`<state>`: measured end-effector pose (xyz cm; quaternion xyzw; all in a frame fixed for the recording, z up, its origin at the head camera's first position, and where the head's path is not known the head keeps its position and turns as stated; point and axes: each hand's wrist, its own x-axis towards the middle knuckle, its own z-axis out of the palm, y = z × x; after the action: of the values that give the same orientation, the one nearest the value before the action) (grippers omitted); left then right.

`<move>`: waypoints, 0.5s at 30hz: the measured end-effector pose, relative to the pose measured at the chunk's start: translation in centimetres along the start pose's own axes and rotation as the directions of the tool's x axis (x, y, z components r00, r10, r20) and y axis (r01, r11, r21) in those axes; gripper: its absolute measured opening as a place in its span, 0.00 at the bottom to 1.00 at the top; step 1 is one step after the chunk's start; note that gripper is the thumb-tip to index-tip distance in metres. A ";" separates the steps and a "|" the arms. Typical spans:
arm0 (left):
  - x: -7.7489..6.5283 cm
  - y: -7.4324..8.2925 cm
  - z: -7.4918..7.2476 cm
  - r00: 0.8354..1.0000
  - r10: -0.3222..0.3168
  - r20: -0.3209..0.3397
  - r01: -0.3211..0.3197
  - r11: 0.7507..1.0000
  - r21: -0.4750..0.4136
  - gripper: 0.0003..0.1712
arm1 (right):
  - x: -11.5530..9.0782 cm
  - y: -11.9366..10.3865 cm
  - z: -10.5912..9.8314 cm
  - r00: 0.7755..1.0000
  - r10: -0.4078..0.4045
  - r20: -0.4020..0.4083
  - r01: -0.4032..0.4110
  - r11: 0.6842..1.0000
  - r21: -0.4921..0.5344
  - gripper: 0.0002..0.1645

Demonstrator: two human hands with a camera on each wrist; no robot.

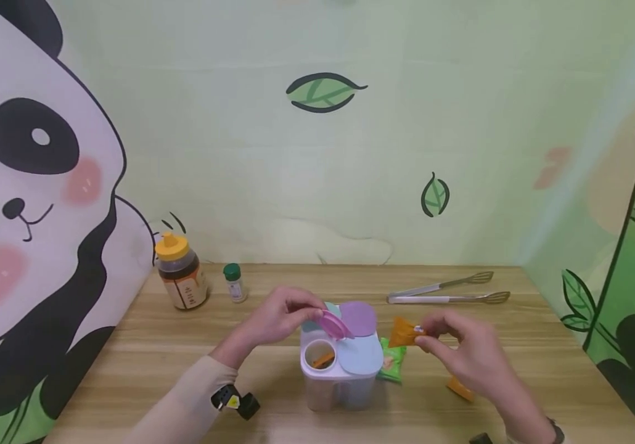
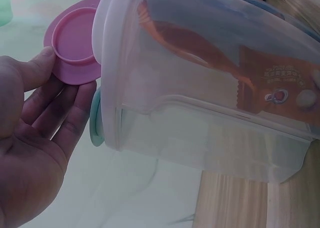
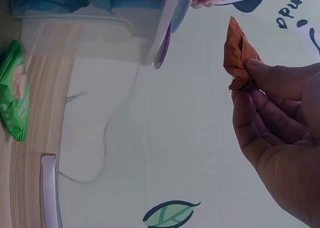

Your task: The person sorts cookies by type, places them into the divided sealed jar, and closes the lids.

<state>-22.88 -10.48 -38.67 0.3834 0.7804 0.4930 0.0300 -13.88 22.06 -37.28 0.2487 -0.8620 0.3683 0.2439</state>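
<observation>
A clear storage box (image 1: 322,394) with a white top stands on the table, its compartments capped in several pastel colours. My left hand (image 1: 288,313) pinches a pink lid (image 2: 75,36) by its edge, tilted up beside a round opening (image 1: 320,355). Through that opening and the box wall, orange packets (image 2: 280,91) show inside. To the right of the box, my right hand (image 1: 470,351) pinches a small orange snack packet (image 3: 236,53) between thumb and fingers, above the table. The blue lid (image 1: 360,355) and purple lid (image 1: 357,317) lie flat on their compartments.
A green packet (image 1: 392,361) lies against the box's right side, and another orange packet (image 1: 460,389) lies under my right hand. Tongs (image 1: 445,299) rest behind. At the back left stand a yellow-capped bottle (image 1: 184,280) and a small green-capped jar (image 1: 235,283).
</observation>
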 end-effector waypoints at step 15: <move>0.0 0.0 0.0 1.000 -0.007 0.006 0.007 1.000 0.019 0.07 | 0.6 -1.0 1.5 0.974 -0.217 -0.064 0.226 0.939 0.260 0.22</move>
<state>-22.90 -10.46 -38.68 0.3826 0.7862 0.4842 0.0305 -14.06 20.17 -37.30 0.3681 -0.7671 0.4549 0.2628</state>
